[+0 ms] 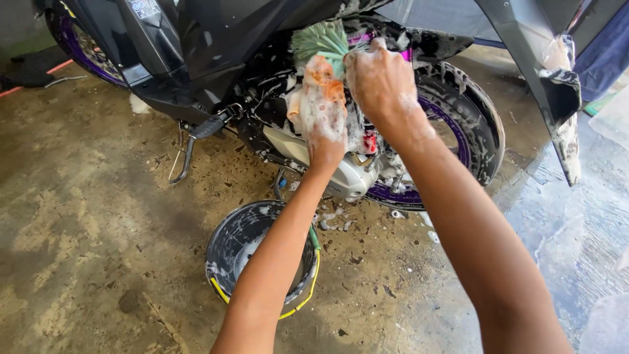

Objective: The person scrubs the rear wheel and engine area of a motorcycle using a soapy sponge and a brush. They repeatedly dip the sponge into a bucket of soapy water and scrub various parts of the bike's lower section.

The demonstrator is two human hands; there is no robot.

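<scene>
Clearly mid-scrub: soapy black motorcycle (pixel 216 52) on wet concrete floor (pixel 85 216), black bucket (pixel 229 249) below. Left hand (pixel 324 115) clenched on orange sponge (pixel 321 72); right hand (pixel 380 82) grasping green mitt (pixel 321 39) against engine side. Next, probably firmer pressure around rear wheel (pixel 472 124).

Soapy orange sponge (pixel 319 92) — against motorcycle (pixel 216 59)

Glossy black plastic motorcycle fairing (pixel 216 39)
</scene>
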